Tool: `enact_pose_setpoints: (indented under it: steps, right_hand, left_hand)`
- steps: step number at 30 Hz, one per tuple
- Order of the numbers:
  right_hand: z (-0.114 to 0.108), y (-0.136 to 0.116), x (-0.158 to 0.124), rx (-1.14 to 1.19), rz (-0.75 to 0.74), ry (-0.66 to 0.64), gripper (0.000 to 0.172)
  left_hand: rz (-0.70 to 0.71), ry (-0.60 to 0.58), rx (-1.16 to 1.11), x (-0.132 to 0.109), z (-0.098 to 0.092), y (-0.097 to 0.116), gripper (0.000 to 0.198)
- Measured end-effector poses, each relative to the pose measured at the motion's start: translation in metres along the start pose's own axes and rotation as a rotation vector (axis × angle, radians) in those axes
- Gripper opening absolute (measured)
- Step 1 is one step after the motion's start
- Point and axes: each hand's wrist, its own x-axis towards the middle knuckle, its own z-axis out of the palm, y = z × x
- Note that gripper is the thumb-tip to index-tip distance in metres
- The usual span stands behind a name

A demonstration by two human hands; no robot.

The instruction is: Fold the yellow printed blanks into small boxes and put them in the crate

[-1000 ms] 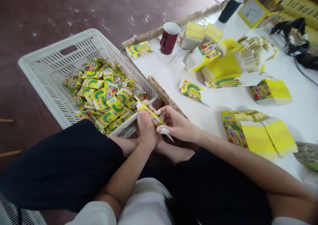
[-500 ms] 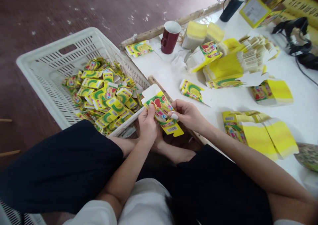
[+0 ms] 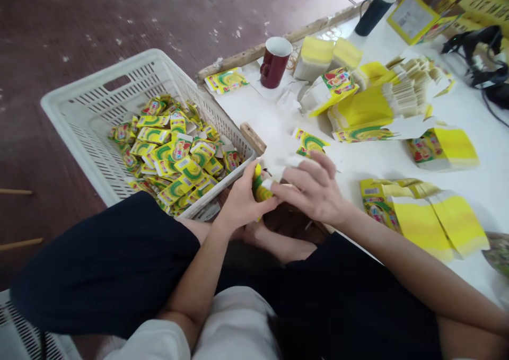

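My left hand (image 3: 241, 203) is closed around a small yellow and green printed carton (image 3: 261, 189), seen mostly edge-on between thumb and fingers. Against the end of this carton rests the thumb of my right hand (image 3: 312, 187). The other right fingers are raised, half bent and apart, with no grip on the carton; they are blurred. White covers a right fingertip. Just beyond the right hand, a flat carton (image 3: 309, 141) lies on the white table (image 3: 254, 108).
A white plastic crate (image 3: 85, 121) full of small cartons stands at left. On the table are a maroon mug (image 3: 275, 63), a dark mug (image 3: 374, 12), stacks of flat yellow cartons (image 3: 360, 105), more cartons (image 3: 425, 222) at right and a black cable (image 3: 493, 103). A wooden strip (image 3: 253, 138) edges the table.
The flat, opened-out carton in my hands is now squeezed into shape and turned edge-on in my left hand. My right hand has shifted right and its fingers have lifted and spread.
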Motion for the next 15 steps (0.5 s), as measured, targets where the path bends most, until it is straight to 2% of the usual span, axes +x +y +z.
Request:
enact_pose_setpoints:
  steps: [2,3,5,8,11,13,15]
  right_hand:
    - [0.002,0.002,-0.001,0.065,0.217,0.091,0.040]
    - [0.003,0.004,-0.001,0.142,0.338,0.108,0.051]
    - [0.005,0.005,0.002,0.380,0.555,0.045,0.068]
    - [0.010,-0.001,0.008,0.859,0.785,-0.147,0.065]
    - [0.018,-0.011,0.013,1.294,0.931,-0.240,0.059]
    - [0.022,-0.015,0.014,1.451,0.982,-0.253,0.057]
    - [0.022,-0.016,0.013,1.501,0.984,-0.260,0.059]
  left_hand:
    - [-0.036,0.058,0.038,0.000,0.007,-0.003,0.067]
    - [-0.025,0.103,0.069,0.000,0.009,-0.004,0.068]
    - [0.035,0.148,0.135,0.000,0.013,-0.006,0.078]
    - [0.123,0.145,0.206,-0.002,0.017,-0.008,0.081]
    - [0.220,0.139,0.279,-0.005,0.021,-0.010,0.072]
    - [0.273,0.137,0.308,-0.005,0.024,-0.010,0.064]
    - [0.262,0.129,0.307,-0.006,0.025,-0.008,0.057]
